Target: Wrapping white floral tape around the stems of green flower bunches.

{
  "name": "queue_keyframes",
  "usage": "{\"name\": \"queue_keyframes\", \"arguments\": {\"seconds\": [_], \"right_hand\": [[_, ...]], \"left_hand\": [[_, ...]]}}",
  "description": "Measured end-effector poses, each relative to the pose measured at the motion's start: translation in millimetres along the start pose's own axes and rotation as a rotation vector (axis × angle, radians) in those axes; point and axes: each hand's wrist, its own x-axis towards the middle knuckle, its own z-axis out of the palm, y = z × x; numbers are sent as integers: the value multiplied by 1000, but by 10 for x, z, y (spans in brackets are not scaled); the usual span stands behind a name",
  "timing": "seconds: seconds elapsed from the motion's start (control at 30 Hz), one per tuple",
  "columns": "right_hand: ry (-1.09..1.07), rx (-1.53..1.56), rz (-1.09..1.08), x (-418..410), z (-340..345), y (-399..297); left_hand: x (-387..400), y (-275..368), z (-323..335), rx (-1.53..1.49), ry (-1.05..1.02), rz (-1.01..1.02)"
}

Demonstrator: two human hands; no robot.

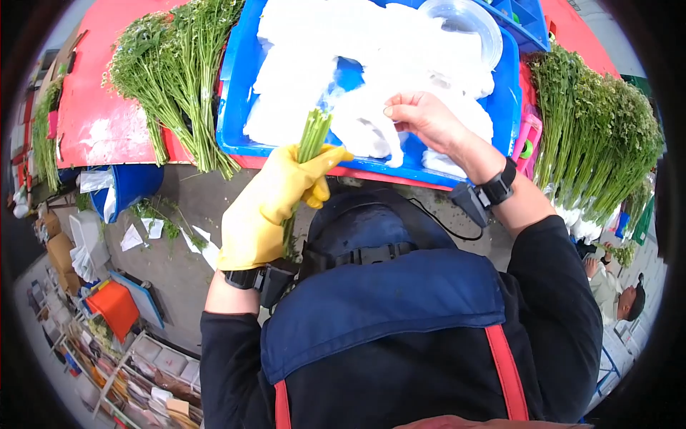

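Observation:
My left hand [268, 198], in a yellow rubber glove, grips a bundle of green stems [314, 134] with the cut ends pointing up. The lower part of the bundle runs down behind the glove and my forearm. My right hand [426, 118] is bare, its thumb and forefinger pinched at a strip of white wadding [393, 140]; overexposure blurs the exact contact. Beneath both hands lies a blue plastic tray [228, 120] filled with white, cotton-like pads [300, 64]. A clear round plastic tub [490, 45] stands in the tray's far right corner.
Flowering stems [182, 80] lie left of the tray on the red table [102, 123], overhanging its edge. More bunches [589, 118], their ends wrapped white, line the right side. A pink plastic item [528, 137] sits beside the tray. A blue bin [131, 187] is below left. Another person [616, 295] is at far right.

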Motion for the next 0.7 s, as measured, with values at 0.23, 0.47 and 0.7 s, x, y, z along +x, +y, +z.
{"name": "queue_keyframes", "arguments": {"seconds": [0.23,0.47,0.7], "right_hand": [[65,-291,-153,-138,362,92],[251,93,-202,-120,-35,119],[197,332,-88,-114,-528,107]], "left_hand": [[277,47,334,-90,57,103],[326,-24,388,-39,94,169],[395,-24,384,62,158,111]]}}
